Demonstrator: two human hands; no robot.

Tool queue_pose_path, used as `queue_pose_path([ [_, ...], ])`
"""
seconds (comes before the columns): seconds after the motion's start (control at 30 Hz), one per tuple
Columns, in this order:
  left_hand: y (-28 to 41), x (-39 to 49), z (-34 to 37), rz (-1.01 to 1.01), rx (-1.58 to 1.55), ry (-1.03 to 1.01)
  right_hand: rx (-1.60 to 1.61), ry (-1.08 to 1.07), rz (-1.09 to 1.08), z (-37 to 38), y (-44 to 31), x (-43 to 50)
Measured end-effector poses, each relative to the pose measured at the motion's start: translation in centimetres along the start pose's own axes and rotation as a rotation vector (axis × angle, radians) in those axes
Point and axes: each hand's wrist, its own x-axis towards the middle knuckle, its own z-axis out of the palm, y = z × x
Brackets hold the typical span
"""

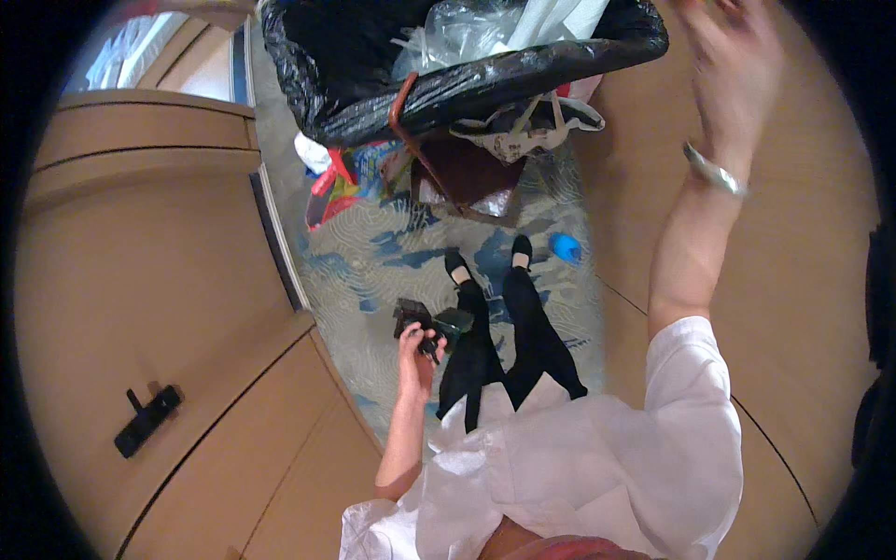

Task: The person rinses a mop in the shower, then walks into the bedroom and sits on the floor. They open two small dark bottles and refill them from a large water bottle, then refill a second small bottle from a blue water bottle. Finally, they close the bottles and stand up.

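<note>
My left hand is low in front of my legs, its fingers closed around a small dark object. A dark green, glossy piece shows beside it; whether the two are joined I cannot tell. My right hand is raised at the upper right, blurred and partly cut off by the frame's top edge, with a bangle at the wrist. Just left of it stands a bin lined with a black plastic bag. Inside lie crumpled clear plastic and white sheet-like material.
Below the bin are a cloth bag, a dark brown bag or box and colourful plastic packaging. A blue object lies on the patterned carpet. At left is a wooden door with a black handle; wood panelling stands right.
</note>
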Motion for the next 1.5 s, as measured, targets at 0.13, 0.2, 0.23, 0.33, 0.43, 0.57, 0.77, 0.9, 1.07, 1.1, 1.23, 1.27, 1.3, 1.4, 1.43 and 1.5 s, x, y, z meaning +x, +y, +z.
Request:
queue_pose_path([
  [0.13,0.0,-0.2,-0.6,-0.026,-0.078,-0.023,0.167,-0.261,0.015,1.5,-0.9,-5.9],
  [0.2,-0.1,-0.2,-0.8,-0.042,-0.121,-0.030,0.332,-0.549,0.214,2.1,0.9,-12.6],
  [0.23,-0.2,-0.1,-0.7,-0.047,-0.129,-0.021,0.151,-0.847,0.326,3.0,2.5,-15.9],
  [0.33,-0.8,0.0,-0.6,-0.074,-0.169,0.003,-0.328,-0.956,0.327,8.6,9.6,-23.4],
  [0.43,-1.4,0.4,-0.5,-0.094,-0.132,0.062,-0.651,-1.072,0.274,15.2,16.4,-26.9],
  [0.57,-1.7,0.9,-1.1,-0.094,-0.182,0.038,-0.444,-1.148,0.537,19.5,19.7,-28.5],
  [0.77,0.2,0.6,-2.1,-0.074,-0.172,0.006,0.587,-0.541,1.574,15.0,14.8,-25.5],
  [0.9,2.4,-0.6,-1.9,-0.029,-0.147,-0.076,0.420,-0.652,1.352,8.3,9.4,-20.4],
  [1.07,5.1,-0.7,-2.4,-0.012,-0.083,-0.159,0.339,-0.718,0.955,1.3,0.2,-12.8],
  [1.1,5.5,-0.9,-2.6,0.005,-0.050,-0.186,0.418,-0.746,0.831,0.0,-2.0,-10.8],
  [1.23,5.9,-2.0,-2.3,0.030,-0.032,-0.178,0.383,-0.684,0.723,-6.4,-11.1,-3.9],
  [1.27,5.8,-2.1,-2.4,0.040,-0.034,-0.186,0.356,-0.627,0.736,-8.3,-12.8,-2.9],
  [1.3,5.6,-2.7,-2.2,0.046,-0.033,-0.187,0.375,-0.598,0.713,-10.6,-14.3,-1.8],
  [1.4,4.7,-3.3,-2.1,0.060,-0.035,-0.203,0.468,-0.515,0.671,-17.4,-16.5,-0.3],
  [1.43,4.2,-3.2,-2.0,0.052,-0.021,-0.167,0.499,-0.617,0.555,-19.3,-16.2,-0.6],
  [1.5,3.1,-2.3,-2.1,0.050,-0.023,-0.186,0.613,-0.966,0.524,-22.3,-15.1,-1.6],
])
